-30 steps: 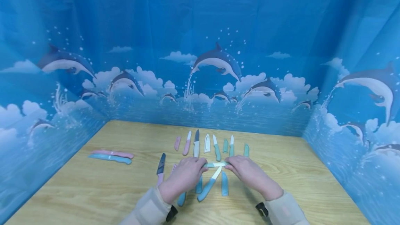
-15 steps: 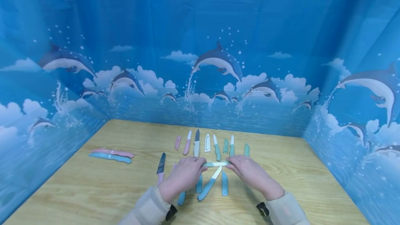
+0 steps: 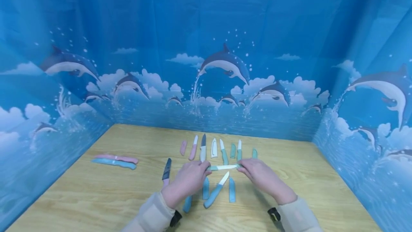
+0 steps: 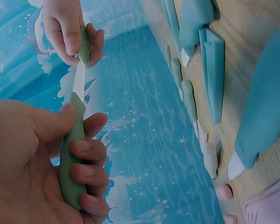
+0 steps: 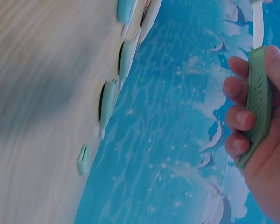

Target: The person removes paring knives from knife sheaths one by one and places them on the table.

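Observation:
In the left wrist view my left hand point(image 4: 42, 158) grips the green handle of a small knife point(image 4: 72, 172), fingers curled round it. The white blade points at a green knife sheath point(image 5: 259, 100), which my right hand point(image 5: 270, 126) holds between thumb and curled fingers. Most of the blade shows between the hands; whether its tip sits inside the sheath's mouth I cannot tell. Both hands are above the table in the head view. Just below them lie a blue-handled knife point(image 3: 214, 196) and a blue sheath point(image 3: 232, 191).
On the wooden table point(image 3: 309, 189), a back row holds pink, white and green knives and sheaths, including a white sheath point(image 3: 214, 148). Far left lie a pink knife point(image 3: 127, 159) and a blue knife point(image 3: 123, 164). A dark-bladed knife point(image 3: 166, 169) lies beside the left hand.
My right hand has shifted slightly right with the sheath, away from the left hand. More of the white blade shows between them now.

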The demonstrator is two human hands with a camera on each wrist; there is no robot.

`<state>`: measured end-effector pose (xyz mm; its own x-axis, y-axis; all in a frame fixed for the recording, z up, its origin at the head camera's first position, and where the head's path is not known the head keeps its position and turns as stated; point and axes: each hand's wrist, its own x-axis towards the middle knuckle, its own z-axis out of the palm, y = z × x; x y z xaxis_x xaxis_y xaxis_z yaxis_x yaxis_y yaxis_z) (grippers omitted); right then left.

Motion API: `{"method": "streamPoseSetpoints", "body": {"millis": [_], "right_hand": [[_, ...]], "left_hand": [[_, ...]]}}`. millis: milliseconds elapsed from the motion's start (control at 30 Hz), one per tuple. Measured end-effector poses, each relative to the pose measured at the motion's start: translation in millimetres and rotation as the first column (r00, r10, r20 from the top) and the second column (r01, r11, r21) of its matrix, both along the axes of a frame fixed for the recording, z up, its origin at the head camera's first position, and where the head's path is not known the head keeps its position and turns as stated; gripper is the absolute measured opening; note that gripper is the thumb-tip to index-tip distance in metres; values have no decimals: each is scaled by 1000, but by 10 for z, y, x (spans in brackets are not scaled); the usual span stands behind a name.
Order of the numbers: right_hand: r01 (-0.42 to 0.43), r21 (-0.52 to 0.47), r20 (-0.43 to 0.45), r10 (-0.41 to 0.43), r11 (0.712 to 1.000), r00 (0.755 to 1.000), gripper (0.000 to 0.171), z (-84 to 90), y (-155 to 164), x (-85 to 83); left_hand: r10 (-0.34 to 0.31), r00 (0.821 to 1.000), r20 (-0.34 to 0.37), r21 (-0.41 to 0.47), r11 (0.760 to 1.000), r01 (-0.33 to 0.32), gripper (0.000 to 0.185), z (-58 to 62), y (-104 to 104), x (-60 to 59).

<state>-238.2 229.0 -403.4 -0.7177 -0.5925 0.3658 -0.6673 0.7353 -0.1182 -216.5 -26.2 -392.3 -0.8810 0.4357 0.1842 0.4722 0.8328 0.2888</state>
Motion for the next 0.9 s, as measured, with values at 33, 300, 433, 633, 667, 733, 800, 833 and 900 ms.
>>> {"method": "streamPoseSetpoints", "body": {"millis": [33,300,433,633,667,733,800,833,900], "right_hand": [[7,-1,17,-7,1000,1000,22,-14,28,-5],[137,-37,263,-123,990,957,26,-132,281,28],[144,21,276,-144,989,950,23,-158,457,32],[-173,166,-37,182,971,983,23,-224,688,-1],[-231,201,-104,255,952,961,24,-243,700,-14],[-313,281,-209,376,907,903,27,-281,697,-34],[-360,364,-255,463,859,849,29,-319,676,-42],[-374,400,-262,496,837,828,29,-336,668,-42],[-391,450,-276,541,803,794,31,-363,657,-36]], "left_hand": [[4,1000,13,5,1000,-4,21,-10,1,4],[0,999,52,-40,999,2,21,-98,55,57],[36,998,54,-99,995,-31,24,-70,144,72],[72,996,61,-317,947,-49,36,-16,510,80],[73,996,54,-371,928,-48,38,-12,587,76],[100,992,79,-424,904,-58,41,0,737,69],[113,987,110,-446,893,-52,36,-5,869,51],[119,984,133,-438,898,-50,31,-6,928,37],[132,975,178,-376,925,-57,30,-16,1032,-3]]}}
